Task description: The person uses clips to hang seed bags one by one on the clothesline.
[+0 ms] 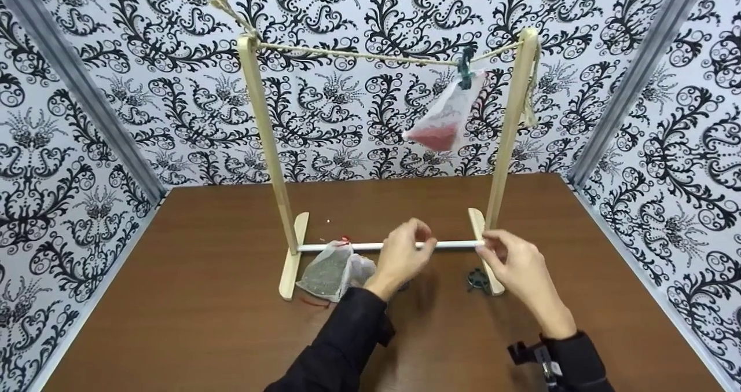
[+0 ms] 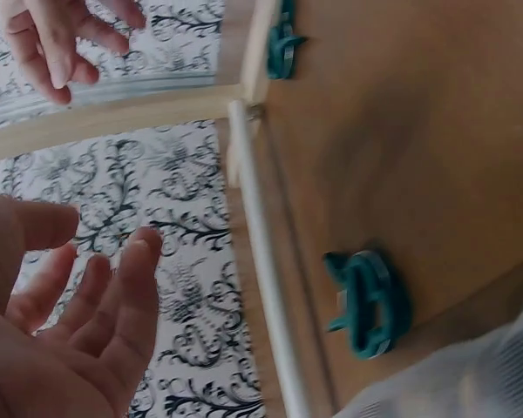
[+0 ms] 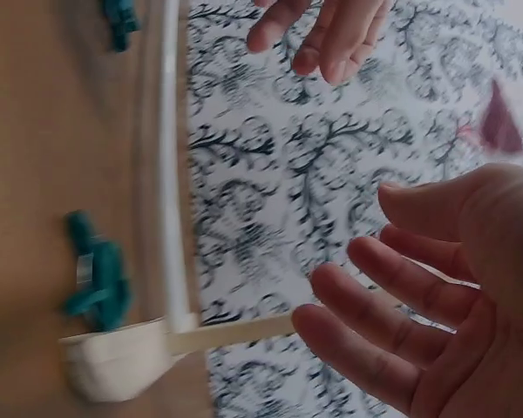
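Note:
Both hands hover over the white crossbar point(image 1: 454, 244) of a small wooden rack, with nothing in their fingers. My left hand point(image 1: 403, 250) is above the bar's middle, fingers loosely bent. At the right post's foot is my right hand point(image 1: 518, 264), its fingers spread apart in the right wrist view. A green clip point(image 1: 477, 279) lies beside the right foot. Another green clip point(image 2: 366, 305) rests near the bar, mostly hidden by the left arm in the head view. From the rope, a third clip point(image 1: 465, 70) hangs a sheer white pouch with red contents point(image 1: 437, 134).
Sheer pouches with grey-green contents point(image 1: 327, 270) lie by the left foot of the rack, partly behind my left wrist. The rope point(image 1: 359, 54) sags between the two posts point(image 1: 263, 120). Patterned walls point(image 1: 191, 91) enclose the brown table point(image 1: 191, 299) at the back and sides.

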Motion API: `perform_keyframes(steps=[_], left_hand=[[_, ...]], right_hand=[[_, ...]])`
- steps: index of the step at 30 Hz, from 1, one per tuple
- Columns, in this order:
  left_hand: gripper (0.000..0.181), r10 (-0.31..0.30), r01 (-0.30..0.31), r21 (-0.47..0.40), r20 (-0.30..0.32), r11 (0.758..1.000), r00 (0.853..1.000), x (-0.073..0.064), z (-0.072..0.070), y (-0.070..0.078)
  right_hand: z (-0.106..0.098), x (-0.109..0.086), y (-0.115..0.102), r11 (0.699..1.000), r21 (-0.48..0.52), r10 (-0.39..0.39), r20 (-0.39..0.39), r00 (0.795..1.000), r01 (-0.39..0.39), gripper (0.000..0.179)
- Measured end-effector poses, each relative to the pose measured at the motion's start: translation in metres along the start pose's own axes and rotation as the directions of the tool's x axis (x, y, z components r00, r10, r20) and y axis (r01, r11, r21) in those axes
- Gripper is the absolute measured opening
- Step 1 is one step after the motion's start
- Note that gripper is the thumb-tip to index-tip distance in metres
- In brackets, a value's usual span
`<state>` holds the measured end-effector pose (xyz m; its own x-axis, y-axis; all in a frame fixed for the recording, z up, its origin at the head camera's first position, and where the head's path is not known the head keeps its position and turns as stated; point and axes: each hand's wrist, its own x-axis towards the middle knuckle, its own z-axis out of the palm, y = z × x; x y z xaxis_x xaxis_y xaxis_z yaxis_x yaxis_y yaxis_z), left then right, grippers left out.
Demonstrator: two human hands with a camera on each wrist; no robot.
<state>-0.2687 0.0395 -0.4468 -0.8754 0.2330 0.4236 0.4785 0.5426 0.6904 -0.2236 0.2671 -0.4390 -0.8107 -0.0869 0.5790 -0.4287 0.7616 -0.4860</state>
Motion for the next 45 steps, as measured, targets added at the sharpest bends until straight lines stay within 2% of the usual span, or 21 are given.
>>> perform_keyframes(steps=[2, 4, 6, 8, 12, 14, 16, 18, 20, 26, 31, 35, 41, 45], left_hand=[[0.013, -0.003, -0.002, 0.042, 0.113, 0.999, 0.994, -0.003, 0.006, -0.001], [0.013, -0.01, -0.008, 0.085, 0.221, 0.996, 0.975, -0.005, 0.011, -0.001], [0.013, -0.021, -0.02, 0.127, 0.306, 0.992, 0.952, -0.007, 0.016, -0.001], [0.013, -0.031, -0.029, 0.157, 0.366, 0.987, 0.93, -0.007, 0.02, 0.0], [0.012, -0.06, -0.032, 0.198, 0.438, 0.98, 0.897, -0.005, 0.029, 0.003], [0.011, -0.091, -0.012, 0.214, 0.468, 0.977, 0.879, -0.004, 0.032, 0.004], [0.011, -0.129, 0.013, 0.233, 0.492, 0.972, 0.861, -0.003, 0.035, 0.005], [0.011, -0.162, 0.035, 0.253, 0.503, 0.967, 0.849, -0.003, 0.039, 0.006], [0.011, -0.191, 0.05, 0.28, 0.503, 0.959, 0.843, -0.004, 0.044, 0.005], [0.013, -0.247, 0.1, 0.332, 0.436, 0.938, 0.865, -0.007, 0.057, 0.003], [0.021, -0.265, 0.123, 0.346, 0.399, 0.93, 0.878, -0.01, 0.06, 0.003], [0.021, -0.256, 0.107, 0.364, 0.389, 0.925, 0.885, -0.011, 0.061, 0.001], [0.015, -0.211, 0.063, 0.356, 0.395, 0.932, 0.894, -0.011, 0.062, -0.001], [0.011, -0.205, 0.038, 0.392, 0.393, 0.919, 0.896, -0.011, 0.063, 0.0]], right_hand=[[0.002, -0.009, 0.008, 0.998, -0.029, 0.063, 0.051, 0.997, -0.062, 0.019], [0.004, -0.016, 0.014, 0.989, -0.085, 0.132, 0.13, 0.983, -0.122, 0.014], [0.004, -0.022, 0.019, 0.975, -0.141, 0.199, 0.219, 0.955, -0.17, 0.013], [0.005, -0.025, 0.023, 0.959, -0.195, 0.257, 0.305, 0.917, -0.204, 0.014], [0.008, -0.027, 0.026, 0.933, -0.256, 0.341, 0.416, 0.843, -0.251, 0.019], [0.012, -0.027, 0.027, 0.925, -0.275, 0.365, 0.44, 0.821, -0.263, 0.02], [0.016, -0.028, 0.026, 0.919, -0.286, 0.377, 0.449, 0.81, -0.27, 0.022], [0.021, -0.029, 0.026, 0.92, -0.284, 0.376, 0.445, 0.813, -0.27, 0.023], [0.024, -0.03, 0.026, 0.92, -0.284, 0.373, 0.436, 0.819, -0.269, 0.024], [0.027, -0.03, 0.024, 0.928, -0.28, 0.352, 0.439, 0.827, -0.246, 0.02], [0.028, -0.03, 0.021, 0.944, -0.236, 0.32, 0.479, 0.818, -0.231, 0.018], [0.028, -0.03, 0.02, 0.958, -0.195, 0.282, 0.499, 0.82, -0.211, 0.019], [0.027, -0.031, 0.019, 0.965, -0.183, 0.256, 0.513, 0.819, -0.187, 0.018], [0.028, -0.031, 0.019, 0.972, -0.169, 0.229, 0.534, 0.814, -0.163, 0.013]])
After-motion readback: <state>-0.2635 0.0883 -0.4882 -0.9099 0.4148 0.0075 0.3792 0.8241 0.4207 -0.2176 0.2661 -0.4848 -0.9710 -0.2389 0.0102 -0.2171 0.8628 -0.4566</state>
